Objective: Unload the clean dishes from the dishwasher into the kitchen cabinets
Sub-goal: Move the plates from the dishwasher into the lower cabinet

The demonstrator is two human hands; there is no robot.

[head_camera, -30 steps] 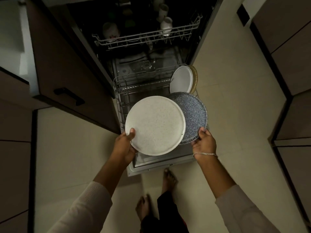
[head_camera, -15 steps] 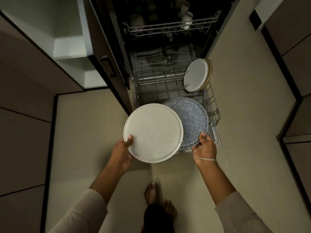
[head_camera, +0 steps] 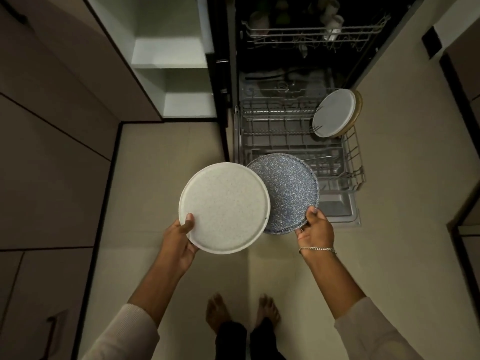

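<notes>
1. Your left hand (head_camera: 179, 240) grips the white speckled plate (head_camera: 224, 207) at its near-left rim, thumb on top.
2. Your right hand (head_camera: 315, 229) pinches the blue speckled plate (head_camera: 291, 188) at its near-right edge (the white plate's rim overlaps its left side).
3. Both plates hang above the floor, just in front of the dishwasher's lower rack (head_camera: 353, 157).
4. Another white plate (head_camera: 333, 113) stands tilted at the rack's far right.
5. The open cabinet (head_camera: 168, 53) lies left of the dishwasher.
</notes>
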